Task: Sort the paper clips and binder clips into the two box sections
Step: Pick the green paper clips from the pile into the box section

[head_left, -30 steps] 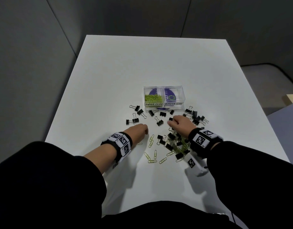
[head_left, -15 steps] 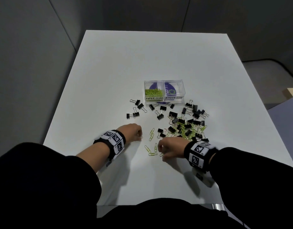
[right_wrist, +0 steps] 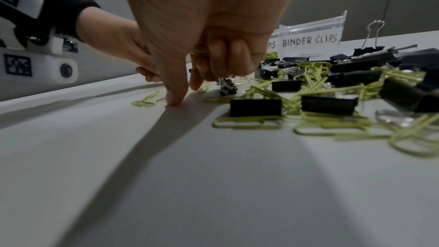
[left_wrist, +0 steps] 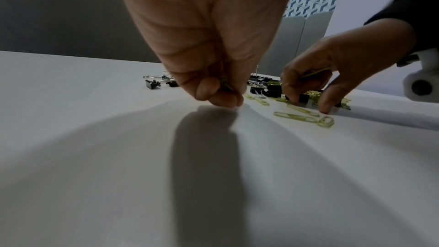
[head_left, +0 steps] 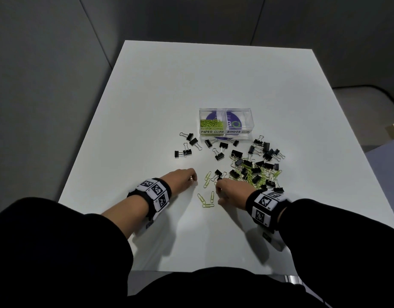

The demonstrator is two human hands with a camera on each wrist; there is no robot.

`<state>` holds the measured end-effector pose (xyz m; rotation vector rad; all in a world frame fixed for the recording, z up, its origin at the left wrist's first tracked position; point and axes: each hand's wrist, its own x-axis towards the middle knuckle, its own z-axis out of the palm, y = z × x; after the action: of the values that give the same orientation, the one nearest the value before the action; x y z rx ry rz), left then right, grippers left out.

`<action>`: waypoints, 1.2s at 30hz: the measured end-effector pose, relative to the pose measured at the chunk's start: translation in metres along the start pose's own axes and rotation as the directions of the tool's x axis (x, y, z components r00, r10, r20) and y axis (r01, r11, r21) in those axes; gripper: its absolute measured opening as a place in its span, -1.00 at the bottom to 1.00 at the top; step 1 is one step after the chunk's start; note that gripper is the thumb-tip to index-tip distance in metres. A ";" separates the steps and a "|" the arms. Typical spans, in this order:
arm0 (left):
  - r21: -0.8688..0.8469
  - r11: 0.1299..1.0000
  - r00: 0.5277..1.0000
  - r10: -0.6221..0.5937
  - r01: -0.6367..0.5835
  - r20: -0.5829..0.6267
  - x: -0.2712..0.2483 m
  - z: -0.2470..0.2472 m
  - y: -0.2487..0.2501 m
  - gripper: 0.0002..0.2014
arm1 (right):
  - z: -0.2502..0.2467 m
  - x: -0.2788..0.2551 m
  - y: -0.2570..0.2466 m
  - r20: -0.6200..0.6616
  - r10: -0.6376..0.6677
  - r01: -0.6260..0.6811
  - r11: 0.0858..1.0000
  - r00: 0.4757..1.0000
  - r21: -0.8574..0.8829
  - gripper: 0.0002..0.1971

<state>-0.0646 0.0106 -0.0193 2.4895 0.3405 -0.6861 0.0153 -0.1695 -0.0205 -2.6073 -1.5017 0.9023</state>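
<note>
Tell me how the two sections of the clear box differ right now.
The paper clips section, on the left of the clear box, holds a heap of green paper clips; the binder clips section, on the right, holds none that I can see. Their handwritten labels differ too: PAPER CLIPS against BINDER CLIPS. Both are clear-walled, open on top and look alike in size.

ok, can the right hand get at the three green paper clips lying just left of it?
Probably yes: the right hand sits beside the loose paper clips, bare table between them. It already holds green clips, so room in the grip is the limit.
</note>
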 end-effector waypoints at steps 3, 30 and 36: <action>0.017 0.999 0.999 0.037 -0.037 0.004 -0.002 0.001 0.001 -0.66 | -0.001 0.003 0.001 -0.017 0.028 -0.028 1.000 0.999 0.002 -0.77; -0.002 0.995 0.994 0.101 -0.101 0.028 -0.005 0.015 0.006 -0.83 | -0.008 -0.024 0.034 -0.022 -0.081 0.076 0.979 0.996 -0.189 -0.70; 0.008 0.993 0.992 0.116 -0.115 -0.050 -0.007 0.015 0.011 -0.78 | -0.004 -0.025 0.036 -0.073 -0.031 0.019 0.987 0.997 -0.160 -0.67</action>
<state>-0.0724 -0.0071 -0.0220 2.5125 0.2110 -0.5791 0.0365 -0.2084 -0.0150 -2.6897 -1.6474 0.7011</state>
